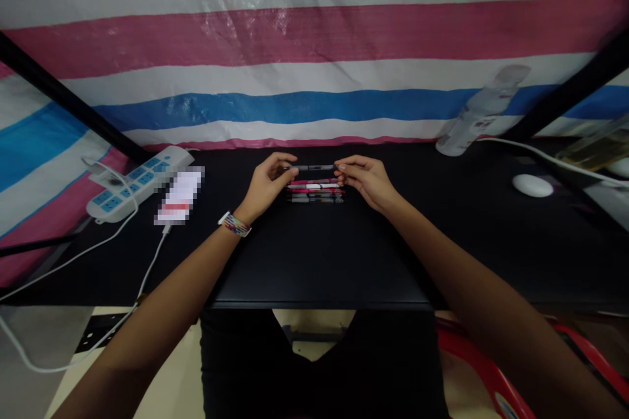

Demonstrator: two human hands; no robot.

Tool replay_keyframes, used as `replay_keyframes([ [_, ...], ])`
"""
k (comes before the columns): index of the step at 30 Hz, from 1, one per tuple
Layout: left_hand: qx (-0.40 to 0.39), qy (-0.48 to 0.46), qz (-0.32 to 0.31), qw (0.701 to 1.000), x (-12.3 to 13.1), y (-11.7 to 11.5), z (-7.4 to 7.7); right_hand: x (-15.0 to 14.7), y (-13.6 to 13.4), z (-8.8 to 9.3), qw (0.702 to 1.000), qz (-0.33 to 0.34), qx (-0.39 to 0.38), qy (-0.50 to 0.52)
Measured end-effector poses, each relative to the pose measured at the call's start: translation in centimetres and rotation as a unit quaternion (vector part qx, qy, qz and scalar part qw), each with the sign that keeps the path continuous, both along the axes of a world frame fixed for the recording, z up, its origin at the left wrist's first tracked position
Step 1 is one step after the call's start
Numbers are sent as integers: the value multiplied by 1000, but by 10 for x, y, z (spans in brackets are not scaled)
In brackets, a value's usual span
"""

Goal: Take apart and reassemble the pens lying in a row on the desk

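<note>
A dark pen (315, 168) with a clear barrel lies crosswise between my two hands, slightly beyond a row of other pens. My left hand (269, 184), with a colourful band on its wrist, has thumb and fingers closed at the pen's left end. At the right end, the fingertips of my right hand (367, 181) are pinched together on it. Just nearer to me, several pens lie parallel and close together: a red and white pen (314, 186) is among them, and a grey-black pen (314, 199) is nearest. My fingers partly cover the ends of the row.
On the black table (319, 262), a power strip (142, 183) and a charging phone (181, 196) with white cables lie left. A plastic bottle (479, 118) stands at the back right, near a white mouse (533, 186). A striped plastic sheet (314, 33) hangs behind.
</note>
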State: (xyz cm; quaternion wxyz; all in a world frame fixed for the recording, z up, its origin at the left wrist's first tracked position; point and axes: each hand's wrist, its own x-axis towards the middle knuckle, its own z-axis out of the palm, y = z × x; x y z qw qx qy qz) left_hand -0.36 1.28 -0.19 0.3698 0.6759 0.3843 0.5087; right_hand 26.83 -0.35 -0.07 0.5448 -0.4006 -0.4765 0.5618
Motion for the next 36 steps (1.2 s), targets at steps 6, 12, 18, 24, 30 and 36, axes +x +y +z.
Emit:
replay_keyframes([
  [6, -10, 14, 2, 1000, -1, 1, 0, 1, -1, 3, 1000, -10, -4, -11],
  [12, 34, 20, 10, 999, -1, -3, 6, 1, -2, 4, 1000, -10, -19, -4],
  [18, 21, -14, 25, 999, 3, -2, 3, -3, -5, 11, 983, 64, -108, 133],
  [24, 28, -39, 31, 998, 6, -4, 4, -7, -8, 16, 950, 88, -177, 241],
  [30, 23, -24, 23, 999, 8, -7, 9, -9, -5, 11, 954, 49, -169, 241],
  [36, -18, -54, 18, 998, 9, -7, 7, -7, -3, 8, 957, 51, -152, 242],
])
